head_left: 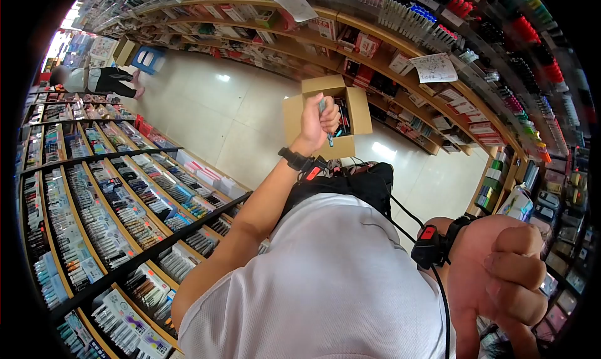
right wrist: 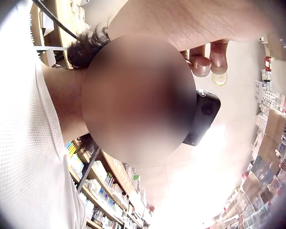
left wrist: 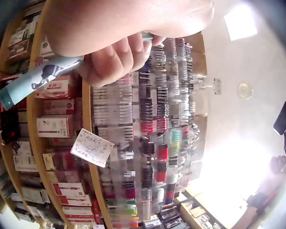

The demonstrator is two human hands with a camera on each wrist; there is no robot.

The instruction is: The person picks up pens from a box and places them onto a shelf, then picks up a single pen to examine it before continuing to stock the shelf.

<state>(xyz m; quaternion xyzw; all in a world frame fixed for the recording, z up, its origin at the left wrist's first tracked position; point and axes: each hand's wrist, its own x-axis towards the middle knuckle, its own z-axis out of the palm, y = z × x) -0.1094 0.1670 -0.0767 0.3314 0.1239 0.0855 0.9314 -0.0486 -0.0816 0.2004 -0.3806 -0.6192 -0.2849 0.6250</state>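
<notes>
My left hand (head_left: 318, 122) grips a light teal pen (left wrist: 40, 81) with its fingers wrapped round the barrel. One end, printed with a dark figure, sticks out past the fist in the left wrist view. Below that hand in the head view, an open cardboard box (head_left: 359, 110) stands on the floor with dark and coloured items inside. My right hand (head_left: 510, 274) is raised beside the head, fingers loosely bent and nothing seen in them. In the right wrist view its fingers (right wrist: 219, 58) hang near a blurred area, which hides the rest.
Sloped racks of pens (head_left: 113, 227) run along the left. Shelves with boxed goods (head_left: 366, 44) and pen rows stand opposite, papers (head_left: 433, 67) hanging from them. Tiled floor (head_left: 206, 99) lies between. Another person (head_left: 106, 81) is near a blue stool (head_left: 148, 59). A black cable (head_left: 446, 321) crosses my shirt.
</notes>
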